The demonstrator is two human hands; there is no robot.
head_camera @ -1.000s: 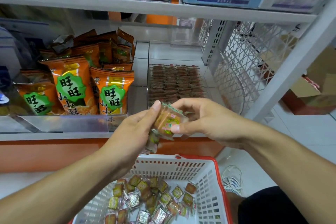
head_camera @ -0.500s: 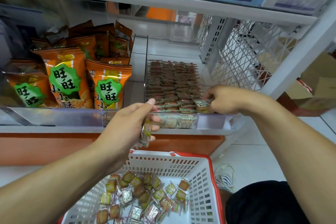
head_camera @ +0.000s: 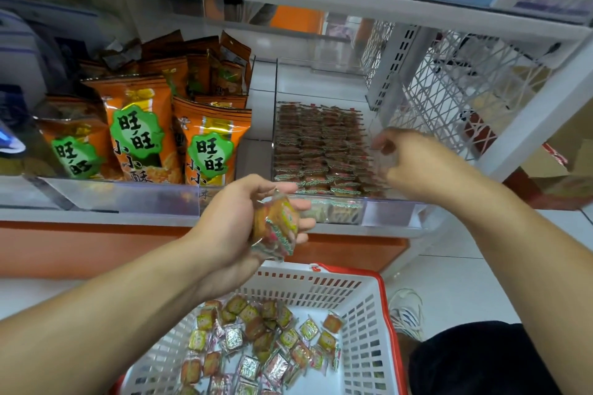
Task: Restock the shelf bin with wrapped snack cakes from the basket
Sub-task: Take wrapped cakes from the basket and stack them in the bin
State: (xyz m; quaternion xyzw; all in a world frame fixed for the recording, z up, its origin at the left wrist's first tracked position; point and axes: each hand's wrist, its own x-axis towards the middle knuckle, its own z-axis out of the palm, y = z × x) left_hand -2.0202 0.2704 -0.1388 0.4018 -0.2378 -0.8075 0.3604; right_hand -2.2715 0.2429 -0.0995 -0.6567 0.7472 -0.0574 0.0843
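A small stack of wrapped snack cakes [head_camera: 276,224] is gripped in the left hand [head_camera: 239,221], fingers curled round it, held in front of the shelf edge and above the basket [head_camera: 369,324]. More loose wrapped cakes [head_camera: 256,340] are scattered on the floor of that white basket with its red rim. Beyond the held stack, the clear shelf bin [head_camera: 390,212] is seen packed with rows of the same cakes [head_camera: 317,151]. The right hand [head_camera: 414,163] is poised over the bin's right side, fingers loosely curled; nothing is seen in it, though it is blurred. To the left of the bin, orange snack bags [head_camera: 208,147] are stood upright behind a clear front guard. A white wire mesh divider [head_camera: 449,90] is placed to the bin's right.
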